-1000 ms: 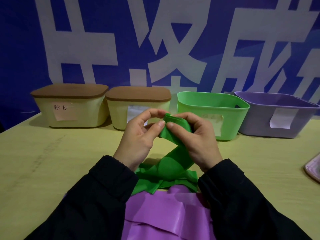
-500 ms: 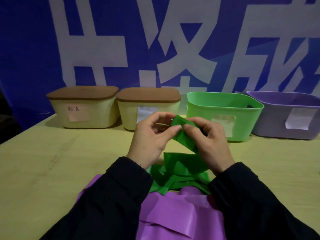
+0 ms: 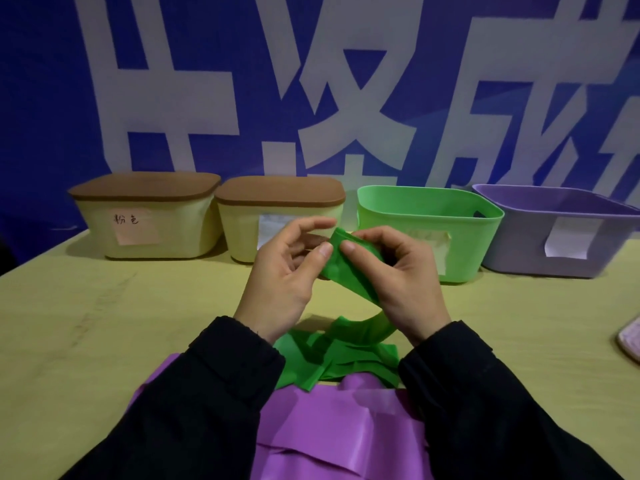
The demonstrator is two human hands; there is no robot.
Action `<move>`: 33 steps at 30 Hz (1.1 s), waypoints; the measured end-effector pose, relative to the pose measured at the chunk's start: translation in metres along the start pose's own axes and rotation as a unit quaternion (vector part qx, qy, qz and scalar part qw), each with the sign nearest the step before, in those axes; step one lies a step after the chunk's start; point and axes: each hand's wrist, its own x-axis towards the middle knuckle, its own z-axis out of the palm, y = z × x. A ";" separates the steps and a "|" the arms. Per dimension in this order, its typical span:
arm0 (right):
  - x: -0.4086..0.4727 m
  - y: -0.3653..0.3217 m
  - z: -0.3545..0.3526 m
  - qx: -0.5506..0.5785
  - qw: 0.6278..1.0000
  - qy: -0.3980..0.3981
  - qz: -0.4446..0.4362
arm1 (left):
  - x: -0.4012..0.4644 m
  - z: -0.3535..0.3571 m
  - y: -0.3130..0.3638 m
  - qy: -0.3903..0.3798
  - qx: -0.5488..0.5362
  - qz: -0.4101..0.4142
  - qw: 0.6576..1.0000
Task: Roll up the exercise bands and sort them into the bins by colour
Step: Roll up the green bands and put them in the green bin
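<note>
Hands: left hand (image 3: 282, 271) and right hand (image 3: 394, 275) pinch the green band (image 3: 346, 271) at frame centre.
Bins: green bin (image 3: 460, 230), purple bin (image 3: 540, 244) upper right.

Both forearms, in black sleeves, reach forward from the bottom of the view and angle inward, so that the hands meet at the centre, raised above the table. The left hand (image 3: 282, 275) has its back and thumb side toward the camera; its thumb presses against the green exercise band (image 3: 349, 271), and its fingers arch forward above, loosely curved. The right hand (image 3: 398, 271) faces it, thumb beside the left thumb, fingers curled over the band's far side, pinching it.
</note>
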 end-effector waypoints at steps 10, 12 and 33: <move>-0.001 -0.003 -0.003 0.046 0.998 -0.026 0.016 | 0.001 0.002 0.000 -0.005 -0.058 -0.029 0.998; 0.000 -0.004 -0.005 0.039 0.999 -0.018 0.014 | 0.000 0.002 -0.001 -0.002 -0.051 -0.028 0.998; 0.003 0.002 -0.007 0.014 0.999 -0.042 0.023 | 0.002 -0.002 0.002 0.024 -0.068 -0.026 0.997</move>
